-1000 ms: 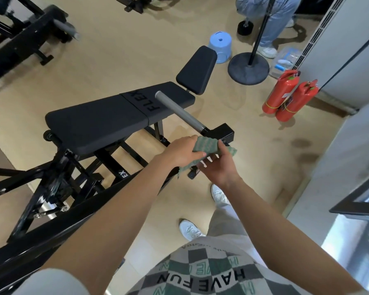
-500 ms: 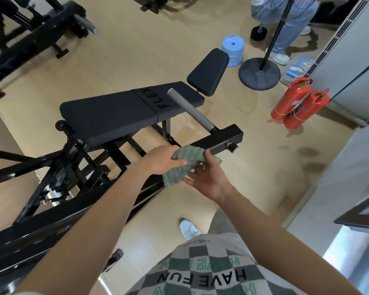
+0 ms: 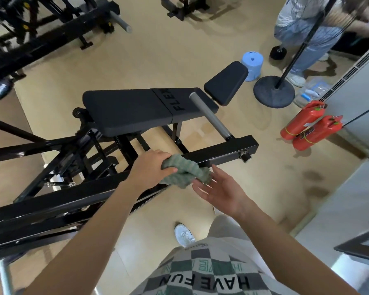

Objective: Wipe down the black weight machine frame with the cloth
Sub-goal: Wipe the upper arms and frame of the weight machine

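While the left hand [image 3: 151,167] grips the green cloth [image 3: 182,174], its fingers curl over the top of the bunched cloth and press it down on the black frame bar [image 3: 219,151]. The cloth sits near the middle of the view, on the bar. Its loose end hangs off toward 4 o'clock.

The right hand [image 3: 221,189] is just beside that loose end, at 4 o'clock from the cloth, with the palm up. Its fingers [image 3: 203,190] are straight and spread a little, and they hold nothing. I cannot tell if the tips touch the cloth.

A grey handle [image 3: 209,116] sticks out from the bar toward 11 o'clock. At 10 o'clock from the cloth is a long black pad [image 3: 126,109] with letters on it.

Two red fire extinguishers [image 3: 302,121] lie on the floor [image 3: 158,60] at 2 o'clock. A blue stool [image 3: 252,64] stands at 1 o'clock, beside a round black stand base [image 3: 274,91]. Another person's legs [image 3: 307,39] are behind them. A white shoe [image 3: 184,235] is at 6 o'clock.
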